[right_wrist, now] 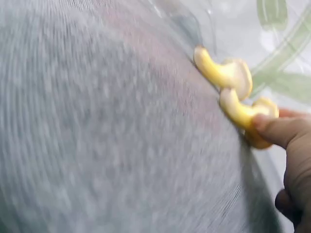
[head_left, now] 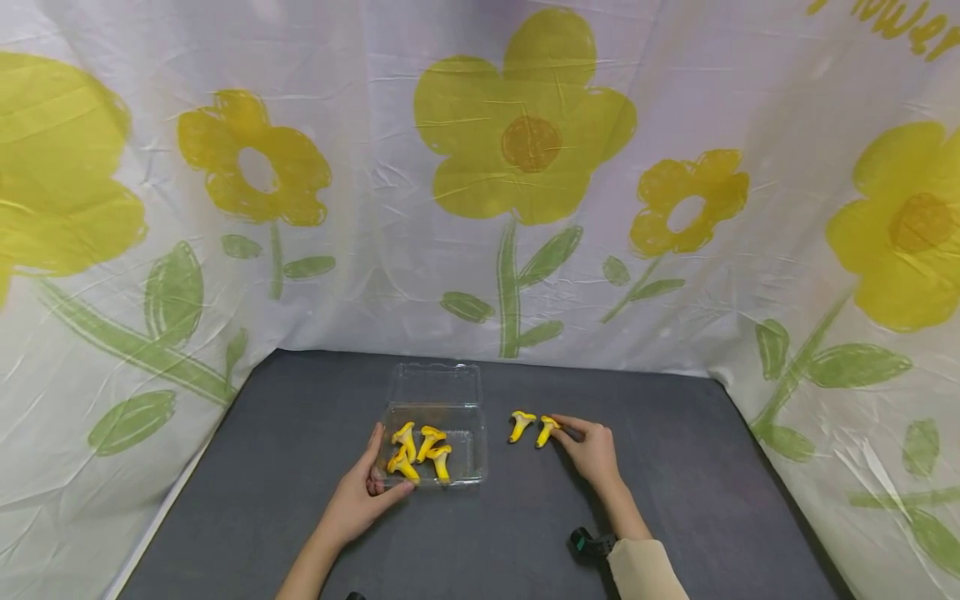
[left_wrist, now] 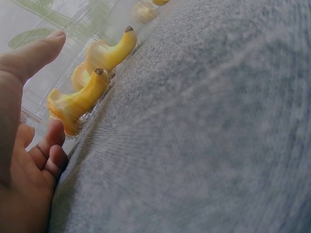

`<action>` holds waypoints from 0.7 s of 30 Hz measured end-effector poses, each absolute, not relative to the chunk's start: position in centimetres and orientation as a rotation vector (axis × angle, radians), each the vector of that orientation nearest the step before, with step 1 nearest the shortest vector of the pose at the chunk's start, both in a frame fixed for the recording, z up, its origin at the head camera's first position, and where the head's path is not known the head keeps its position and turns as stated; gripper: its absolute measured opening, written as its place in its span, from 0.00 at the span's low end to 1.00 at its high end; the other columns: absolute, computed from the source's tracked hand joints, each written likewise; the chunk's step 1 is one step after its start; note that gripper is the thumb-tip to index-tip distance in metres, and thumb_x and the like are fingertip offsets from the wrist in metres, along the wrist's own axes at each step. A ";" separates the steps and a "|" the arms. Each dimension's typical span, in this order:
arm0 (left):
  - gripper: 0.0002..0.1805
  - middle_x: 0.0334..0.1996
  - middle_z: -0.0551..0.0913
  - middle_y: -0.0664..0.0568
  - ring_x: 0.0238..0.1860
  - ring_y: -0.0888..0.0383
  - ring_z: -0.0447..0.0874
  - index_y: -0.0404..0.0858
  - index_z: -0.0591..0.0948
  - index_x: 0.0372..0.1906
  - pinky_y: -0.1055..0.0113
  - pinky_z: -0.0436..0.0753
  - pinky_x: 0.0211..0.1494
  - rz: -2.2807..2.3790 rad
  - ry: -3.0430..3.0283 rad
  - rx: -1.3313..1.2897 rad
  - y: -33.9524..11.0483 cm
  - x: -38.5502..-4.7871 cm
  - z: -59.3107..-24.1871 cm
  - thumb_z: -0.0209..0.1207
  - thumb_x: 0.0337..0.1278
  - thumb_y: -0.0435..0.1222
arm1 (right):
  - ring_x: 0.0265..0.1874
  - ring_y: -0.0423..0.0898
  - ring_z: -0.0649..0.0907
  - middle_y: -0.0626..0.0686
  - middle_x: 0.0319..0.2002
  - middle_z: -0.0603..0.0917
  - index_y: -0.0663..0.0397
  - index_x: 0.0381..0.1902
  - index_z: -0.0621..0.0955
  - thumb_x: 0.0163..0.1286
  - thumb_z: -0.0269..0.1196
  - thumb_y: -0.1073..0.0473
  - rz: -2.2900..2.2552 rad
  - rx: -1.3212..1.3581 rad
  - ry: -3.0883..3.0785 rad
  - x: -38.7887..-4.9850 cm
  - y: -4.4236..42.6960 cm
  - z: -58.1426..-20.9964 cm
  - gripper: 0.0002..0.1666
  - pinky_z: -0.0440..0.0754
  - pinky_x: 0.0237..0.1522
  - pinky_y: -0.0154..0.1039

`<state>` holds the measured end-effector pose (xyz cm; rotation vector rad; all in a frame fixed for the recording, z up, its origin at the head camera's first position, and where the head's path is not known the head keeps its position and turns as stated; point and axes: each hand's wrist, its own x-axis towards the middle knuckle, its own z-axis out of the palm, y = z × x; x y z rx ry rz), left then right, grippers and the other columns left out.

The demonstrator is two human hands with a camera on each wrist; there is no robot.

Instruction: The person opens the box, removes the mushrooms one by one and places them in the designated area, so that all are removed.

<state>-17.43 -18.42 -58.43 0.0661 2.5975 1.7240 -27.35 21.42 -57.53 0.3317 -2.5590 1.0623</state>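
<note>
One dark grey table [head_left: 525,533] bears a clear container [head_left: 465,442], its lid [head_left: 435,385] flipped back. Thumb and fingers of the left hand [head_left: 356,493] grip the container's near left corner; to its right, the right hand [head_left: 595,452] pinches a yellow mushroom [head_left: 546,432] near its cap. Four more mushrooms [head_left: 430,435] lie inside the container, and a loose mushroom [head_left: 520,426] lies just left of the pinched one.

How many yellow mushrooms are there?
6. The clear box holds a back-left mushroom, back-right mushroom, front-left mushroom and front-right mushroom. Outside are a loose mushroom and one mushroom the right hand pinches. Some overlap, so another may be hidden.
</note>
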 end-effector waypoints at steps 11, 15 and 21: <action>0.65 0.29 0.71 0.52 0.25 0.62 0.65 0.47 0.44 0.89 0.69 0.70 0.32 1.710 2.607 0.056 -18.5 -17.4 -58.3 0.78 0.58 0.47 | 0.22 0.37 0.81 0.55 0.45 0.93 0.52 0.51 0.93 0.67 0.74 0.68 1.188 0.385 -2.451 -28.3 22.3 -59.0 0.15 0.76 0.23 0.31; 0.65 0.28 0.71 0.52 0.25 0.62 0.65 0.46 0.45 0.88 0.69 0.70 0.32 1.699 2.610 0.056 -18.5 -17.4 -58.3 0.78 0.58 0.47 | 0.37 0.44 0.91 0.55 0.47 0.93 0.52 0.52 0.93 0.68 0.72 0.71 1.250 0.383 -2.472 -28.5 22.5 -58.9 0.16 0.82 0.31 0.30; 0.65 0.28 0.71 0.52 0.24 0.62 0.64 0.46 0.44 0.88 0.69 0.70 0.32 1.708 2.599 0.054 -18.4 -17.4 -58.3 0.78 0.58 0.47 | 0.50 0.56 0.91 0.54 0.49 0.92 0.52 0.53 0.92 0.70 0.71 0.70 1.257 0.404 -2.498 -28.6 22.4 -58.8 0.16 0.89 0.44 0.41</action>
